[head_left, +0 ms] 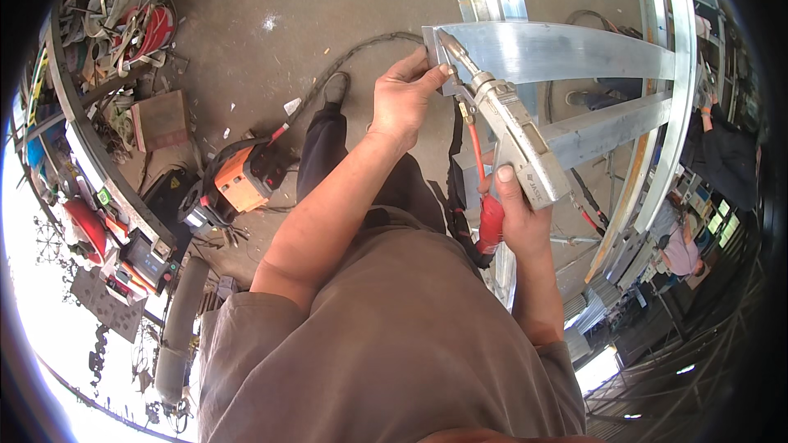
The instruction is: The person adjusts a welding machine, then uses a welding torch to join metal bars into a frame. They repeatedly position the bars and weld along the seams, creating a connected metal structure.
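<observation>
We saw our left hand [404, 102] pressed against the near end of a flat aluminium bar [566, 51], thumb and fingers pinching a small metal piece at that end so it sat against the bar. Our right hand [515, 217] was clenched around the grip of a grey handheld welding gun [517, 143], its red hose [478, 156] running down past the wrist.

The relation that mattered was between nozzle [453, 45] and joint. The gun's long axis ran diagonally, from our right hand low and to the right up toward the upper left, and its tip rested at or just beside the bar's end, right next to our left fingertips. We could not tell whether the tip truly touched the metal. The bar itself stretched away to the right, toward a curved metal frame [669, 98], with a second bar [611, 123] lying below it. Our left hand was the nearer one to the joint; our right stayed back along the gun.

On the concrete floor [271, 0] to the left stood an orange and black machine [242, 180], its cable trailing toward us.
</observation>
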Action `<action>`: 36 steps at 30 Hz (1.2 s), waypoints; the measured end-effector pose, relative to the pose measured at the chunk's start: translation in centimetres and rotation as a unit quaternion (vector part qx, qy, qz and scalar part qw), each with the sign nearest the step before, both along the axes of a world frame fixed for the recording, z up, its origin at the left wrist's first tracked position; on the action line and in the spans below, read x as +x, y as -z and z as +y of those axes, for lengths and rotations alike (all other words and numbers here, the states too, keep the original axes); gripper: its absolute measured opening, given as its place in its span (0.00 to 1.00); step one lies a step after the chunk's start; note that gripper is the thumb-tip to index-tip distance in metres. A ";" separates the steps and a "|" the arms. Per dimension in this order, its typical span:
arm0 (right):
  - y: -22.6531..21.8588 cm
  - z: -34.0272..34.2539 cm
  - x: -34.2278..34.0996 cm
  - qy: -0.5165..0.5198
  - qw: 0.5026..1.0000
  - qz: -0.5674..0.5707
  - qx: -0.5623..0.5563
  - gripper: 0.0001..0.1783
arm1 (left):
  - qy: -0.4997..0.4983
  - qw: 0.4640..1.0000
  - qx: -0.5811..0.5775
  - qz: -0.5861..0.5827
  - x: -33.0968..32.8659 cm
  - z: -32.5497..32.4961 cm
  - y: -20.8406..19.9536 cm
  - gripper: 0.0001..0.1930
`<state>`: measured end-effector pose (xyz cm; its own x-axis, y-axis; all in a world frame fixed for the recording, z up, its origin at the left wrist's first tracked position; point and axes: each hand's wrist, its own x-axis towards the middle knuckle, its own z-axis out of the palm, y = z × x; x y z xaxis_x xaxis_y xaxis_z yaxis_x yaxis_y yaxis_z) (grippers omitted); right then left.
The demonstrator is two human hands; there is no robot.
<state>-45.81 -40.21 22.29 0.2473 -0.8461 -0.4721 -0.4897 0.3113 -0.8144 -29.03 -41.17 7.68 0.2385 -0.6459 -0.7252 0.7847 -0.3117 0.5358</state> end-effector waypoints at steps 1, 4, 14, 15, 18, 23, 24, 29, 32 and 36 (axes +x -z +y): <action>0.0 0.0 0.0 0.000 1.000 0.000 0.001 0.19 | 0.000 1.000 0.000 0.002 0.0 0.0 0.0 0.22; 0.0 0.1 0.0 -0.007 1.000 0.005 0.000 0.19 | -0.001 1.000 0.000 0.003 0.0 0.0 0.1 0.22; 0.5 0.9 -0.4 -0.069 0.992 0.091 -0.051 0.19 | -0.006 1.000 0.003 0.005 -0.2 -0.1 0.5 0.25; 0.5 1.0 -0.5 -0.073 0.991 0.102 -0.054 0.19 | -0.008 1.000 0.007 0.005 -0.2 -0.1 0.6 0.25; 0.3 1.2 -0.3 -0.083 0.987 0.123 -0.064 0.18 | -0.006 1.000 -0.001 0.009 -0.2 0.0 0.7 0.26; -0.3 1.2 0.8 -0.090 0.987 0.102 -0.088 0.19 | -0.008 1.000 0.003 0.007 -0.3 0.0 1.0 0.29; -0.4 1.2 1.1 -0.084 0.988 0.103 -0.081 0.20 | -0.011 1.000 0.004 0.002 -0.4 0.0 1.0 0.32; -0.8 1.2 1.7 -0.075 0.990 0.092 -0.077 0.21 | 0.004 1.000 0.012 0.005 -0.3 0.2 1.3 0.35; -0.9 1.1 1.9 -0.082 0.989 0.093 -0.084 0.20 | 0.003 1.000 0.011 0.001 -0.4 0.2 1.3 0.35; -1.4 1.1 2.0 -0.058 0.994 0.083 -0.040 0.19 | 0.011 1.000 0.016 0.004 -0.2 0.1 1.2 0.36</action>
<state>-43.77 -39.10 23.66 0.2698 -0.8526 -0.4475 -0.6482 0.1829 -0.7392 -29.19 -41.03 6.52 0.2185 -0.6269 -0.7478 0.7821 -0.3459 0.5184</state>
